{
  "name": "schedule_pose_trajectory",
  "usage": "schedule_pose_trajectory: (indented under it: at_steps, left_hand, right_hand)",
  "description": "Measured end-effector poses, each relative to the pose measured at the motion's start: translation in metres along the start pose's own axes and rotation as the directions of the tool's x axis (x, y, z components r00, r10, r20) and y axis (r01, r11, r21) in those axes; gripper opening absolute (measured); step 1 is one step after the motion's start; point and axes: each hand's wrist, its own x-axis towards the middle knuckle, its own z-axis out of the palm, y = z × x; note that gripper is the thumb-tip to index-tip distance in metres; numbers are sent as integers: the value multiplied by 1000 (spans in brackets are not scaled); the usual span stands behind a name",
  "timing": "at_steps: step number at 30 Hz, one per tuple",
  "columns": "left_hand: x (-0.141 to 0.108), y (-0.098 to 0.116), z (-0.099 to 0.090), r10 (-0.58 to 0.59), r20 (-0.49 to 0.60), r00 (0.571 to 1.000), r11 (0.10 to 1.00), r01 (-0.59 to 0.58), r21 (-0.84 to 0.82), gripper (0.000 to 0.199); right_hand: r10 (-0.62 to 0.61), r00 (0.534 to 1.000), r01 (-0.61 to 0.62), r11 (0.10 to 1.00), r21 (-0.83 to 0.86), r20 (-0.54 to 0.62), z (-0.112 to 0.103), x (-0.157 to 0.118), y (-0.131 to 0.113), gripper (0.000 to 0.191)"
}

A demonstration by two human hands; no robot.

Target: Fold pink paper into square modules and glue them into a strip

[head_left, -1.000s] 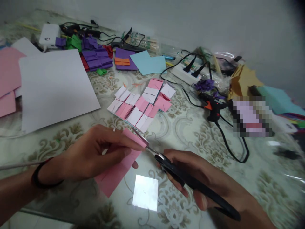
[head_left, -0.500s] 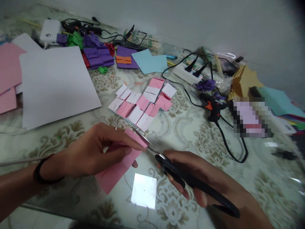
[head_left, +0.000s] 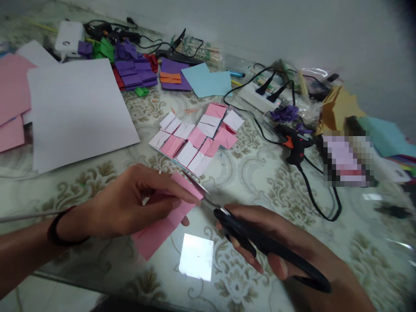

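Note:
My left hand [head_left: 130, 203] pinches a pink paper strip [head_left: 156, 238] between thumb and fingers, its lower end slanting toward me. In my right hand [head_left: 276, 242] is a pair of scissors [head_left: 260, 240] with black handles, the fingers wrapped through the grips. The scissor blades lie along the strip's far right edge, close to my left fingertips; whether they are cutting into the paper I cannot tell. Just beyond the blades, several folded pink and white paper pieces [head_left: 198, 134] sit side by side in a patchwork.
Large white sheets [head_left: 84, 112] and pink paper [head_left: 13, 91] lie at the left. Folded purple pieces [head_left: 134, 73] and light blue paper [head_left: 208, 80] are at the back. A black glue gun [head_left: 295, 143], its cord and a white power strip [head_left: 258, 97] occupy the right.
The view has shifted slightly. Both hands keep nearly the same pose, and the scissors remain at the strip's edge.

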Motion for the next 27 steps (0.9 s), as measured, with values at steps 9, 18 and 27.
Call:
schedule_pose_trajectory:
  at_steps: [9, 18, 27]
  left_hand:
    - [-1, -2, 1, -27, 12, 1000, 998, 27, -64, 26]
    - [-2, -3, 1, -66, 17, 998, 990, 67, -125, 26]
    - [0, -6, -1, 10, 27, 1000, 989, -6, -145, 27]
  right_hand:
    - [71, 997, -71, 997, 12, 40, -2, 0, 0, 76]
    - [15, 999, -17, 999, 37, 42, -1, 2, 2, 71]
    - [-8, 998, 7, 1000, 9, 58, 1, 4, -2, 71]
